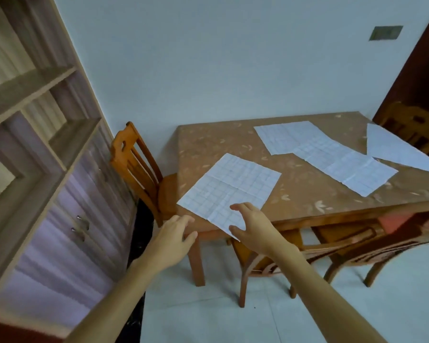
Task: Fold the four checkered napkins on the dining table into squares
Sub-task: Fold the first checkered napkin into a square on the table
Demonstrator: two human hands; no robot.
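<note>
Several pale checkered napkins lie flat and unfolded on the brown dining table (pixel 307 189). The nearest napkin (pixel 230 186) sits at the table's front left corner, its near tip hanging over the edge. A second napkin (pixel 290 136) lies at the back, a third napkin (pixel 347 167) overlaps it toward the right, and a fourth napkin (pixel 394 149) lies at the far right edge. My right hand (pixel 253 225) hovers open over the nearest napkin's near corner. My left hand (pixel 175 235) is open beside the table's front left corner, holding nothing.
A wooden chair (pixel 136 164) stands at the table's left side. Two more chairs (pixel 332 248) are tucked under the front edge, and another chair (pixel 416 122) is at the far right. A tall shelf cabinet (pixel 42 157) lines the left wall. The floor is pale tile.
</note>
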